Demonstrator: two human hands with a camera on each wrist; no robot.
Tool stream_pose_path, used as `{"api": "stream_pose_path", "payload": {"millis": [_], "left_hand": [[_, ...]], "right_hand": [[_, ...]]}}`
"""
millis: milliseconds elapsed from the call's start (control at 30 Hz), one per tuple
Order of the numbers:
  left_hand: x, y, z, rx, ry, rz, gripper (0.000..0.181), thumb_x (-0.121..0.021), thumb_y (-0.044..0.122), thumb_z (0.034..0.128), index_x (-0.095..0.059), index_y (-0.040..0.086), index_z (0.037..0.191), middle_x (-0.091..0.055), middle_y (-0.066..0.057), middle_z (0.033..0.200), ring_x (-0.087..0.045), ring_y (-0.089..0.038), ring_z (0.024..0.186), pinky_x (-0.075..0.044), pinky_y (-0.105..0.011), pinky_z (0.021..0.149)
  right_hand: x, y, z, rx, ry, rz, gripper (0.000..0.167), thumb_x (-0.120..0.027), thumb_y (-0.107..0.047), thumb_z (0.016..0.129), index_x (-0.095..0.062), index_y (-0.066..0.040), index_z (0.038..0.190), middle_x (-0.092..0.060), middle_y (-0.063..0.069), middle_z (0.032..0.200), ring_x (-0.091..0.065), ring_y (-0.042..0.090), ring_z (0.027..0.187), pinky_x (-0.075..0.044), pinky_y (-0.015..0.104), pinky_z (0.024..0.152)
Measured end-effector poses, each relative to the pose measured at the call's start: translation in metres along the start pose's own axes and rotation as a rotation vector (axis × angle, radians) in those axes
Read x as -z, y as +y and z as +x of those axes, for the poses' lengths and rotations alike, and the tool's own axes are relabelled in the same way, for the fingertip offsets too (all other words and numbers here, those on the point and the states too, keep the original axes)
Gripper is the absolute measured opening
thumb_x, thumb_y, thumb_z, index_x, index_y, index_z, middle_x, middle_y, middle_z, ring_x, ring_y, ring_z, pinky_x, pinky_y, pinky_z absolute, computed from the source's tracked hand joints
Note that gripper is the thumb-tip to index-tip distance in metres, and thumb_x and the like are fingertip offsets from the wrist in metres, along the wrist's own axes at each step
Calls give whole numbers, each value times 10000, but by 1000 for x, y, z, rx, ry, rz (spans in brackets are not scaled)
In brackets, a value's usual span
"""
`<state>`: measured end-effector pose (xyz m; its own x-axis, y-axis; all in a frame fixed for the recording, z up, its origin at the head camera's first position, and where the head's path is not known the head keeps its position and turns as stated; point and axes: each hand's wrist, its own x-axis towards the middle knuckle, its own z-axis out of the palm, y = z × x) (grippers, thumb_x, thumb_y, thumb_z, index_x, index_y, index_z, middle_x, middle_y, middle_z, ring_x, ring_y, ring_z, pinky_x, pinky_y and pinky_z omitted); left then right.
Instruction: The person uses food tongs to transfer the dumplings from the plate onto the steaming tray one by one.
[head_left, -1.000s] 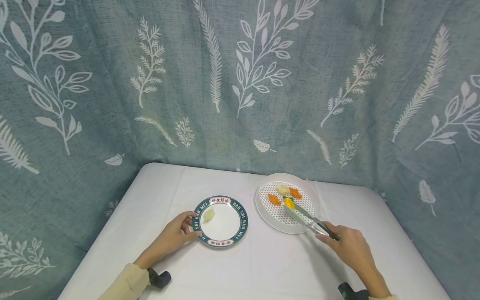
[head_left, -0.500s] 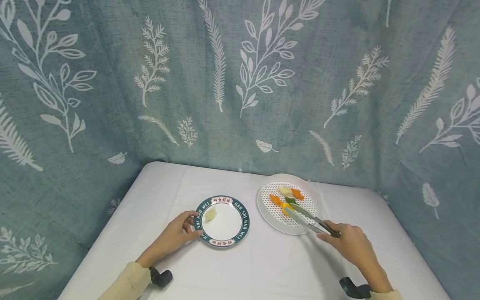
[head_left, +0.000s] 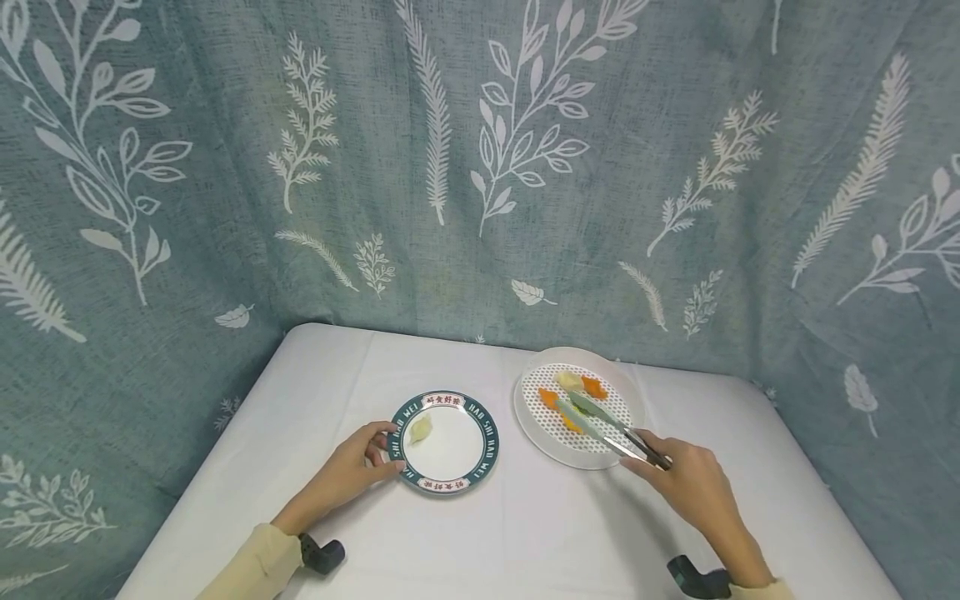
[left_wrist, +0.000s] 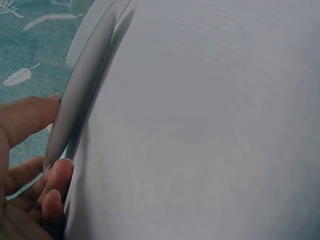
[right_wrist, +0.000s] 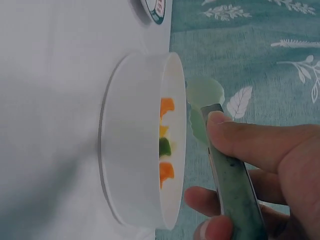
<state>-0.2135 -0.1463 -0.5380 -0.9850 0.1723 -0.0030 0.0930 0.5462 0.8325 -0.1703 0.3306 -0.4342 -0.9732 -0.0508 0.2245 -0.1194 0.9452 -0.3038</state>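
Note:
My left hand (head_left: 351, 467) grips the left rim of a round plate (head_left: 453, 454) with a dark green lettered border. A pale dumpling-shaped piece (head_left: 421, 429) lies on it. My right hand (head_left: 690, 483) holds tongs (head_left: 617, 442) with pale green tips, above a white round steamer tray (head_left: 525, 427) with a perforated bottom. Nothing shows between the tips, which stand apart. In the tray lie orange pieces (head_left: 595, 387), a pale piece (head_left: 569, 381) and a yellow piece (head_left: 572, 425). The tongs mostly cover a green piece (right_wrist: 165, 147) in the head view; the right wrist view shows it.
A white cloth (head_left: 510, 533) covers the table. Behind and beside the table hangs a blue-green curtain (head_left: 450, 275) with white leaf prints. The tray's raised wall (right_wrist: 132, 145) stands between the right wrist camera and most of the pieces.
The tongs have let go of the yellow piece, which now lies in the tray. My right hand has then moved slightly left, raising the tongs. My left hand stays on the plate.

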Motion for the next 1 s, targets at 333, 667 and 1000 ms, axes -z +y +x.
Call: {"api": "stream_pose_path", "payload": {"millis": [333, 667, 1000], "left_hand": [[-1, -2, 1, 4, -4, -12, 649, -833, 296, 874, -547, 142, 1436, -591, -1, 1104, -535, -139, 869, -470, -289, 717], [-2, -2, 2, -11, -1, -4, 652, -835, 295, 873, -548, 123, 1433, -586, -4, 1105, -529, -134, 858, -463, -284, 705], [-2, -1, 1, 2, 3, 12, 656, -836, 308, 871, -547, 137, 1434, -591, -3, 1106, -529, -137, 852, -467, -301, 711]], "right_hand": [[-22, -34, 2, 67, -18, 53, 597, -852, -435, 826, -723, -86, 1292, -451, -63, 634, -387, 130, 613, -308, 295, 532], [-43, -62, 4, 122, -24, 120, 552, -868, -443, 803, -757, -140, 1251, -498, -137, 646, -396, 83, 588, -324, 266, 523], [-64, -98, 4, 121, -78, 153, 531, -893, -403, 781, -764, -180, 1245, -510, -165, 653, -395, 72, 583, -326, 253, 523]]}}
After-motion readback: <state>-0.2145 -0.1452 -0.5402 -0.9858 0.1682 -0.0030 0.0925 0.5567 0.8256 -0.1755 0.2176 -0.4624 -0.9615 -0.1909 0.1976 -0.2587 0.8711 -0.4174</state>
